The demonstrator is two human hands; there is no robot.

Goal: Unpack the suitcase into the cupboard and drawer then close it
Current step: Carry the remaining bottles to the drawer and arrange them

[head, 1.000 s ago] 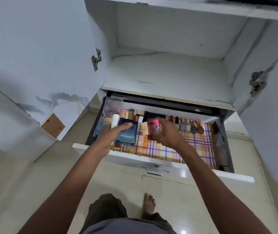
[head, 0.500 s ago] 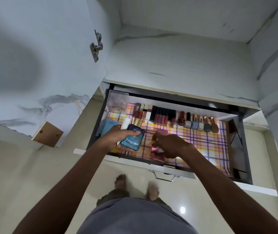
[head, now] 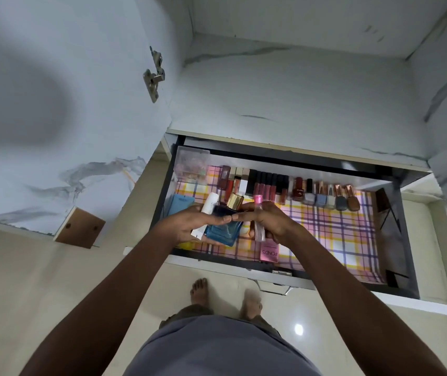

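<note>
The open drawer is lined with pink and yellow checked paper. Above its front left part, my left hand holds a blue perfume bottle with a gold cap, plus a white tube. My right hand is closed on a slim clear bottle with a pink cap, and its fingers touch the perfume bottle. A pink Pond's box lies flat in the drawer under my right hand. The suitcase is out of view.
A row of lipsticks and nail polish bottles lines the drawer's back. A clear plastic box and a light blue packet sit at its left. The bare cupboard shelf is above, the open cupboard door at left.
My right hand has set the pink box down in the drawer and risen to meet my left hand at the perfume bottle. The camera has tilted further down.
</note>
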